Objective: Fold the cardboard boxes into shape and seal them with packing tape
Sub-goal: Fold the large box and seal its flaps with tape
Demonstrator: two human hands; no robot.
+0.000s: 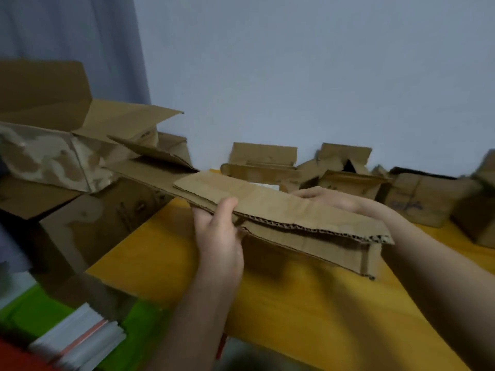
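Note:
A flattened brown cardboard box (267, 207) is held in the air above the yellow table (294, 303), its corrugated edge facing me. My left hand (219, 234) grips its near left edge, thumb on top and fingers underneath. My right hand (329, 199) rests on the far right part of the box, its fingers curling over the far edge; how firmly it holds is hard to see. No packing tape is visible.
A large open box (53, 145) with torn paper on its side stands at the left on other boxes. Several small folded boxes (262, 164) line the wall at the back and right. White sheets (80, 344) lie on a green surface at lower left.

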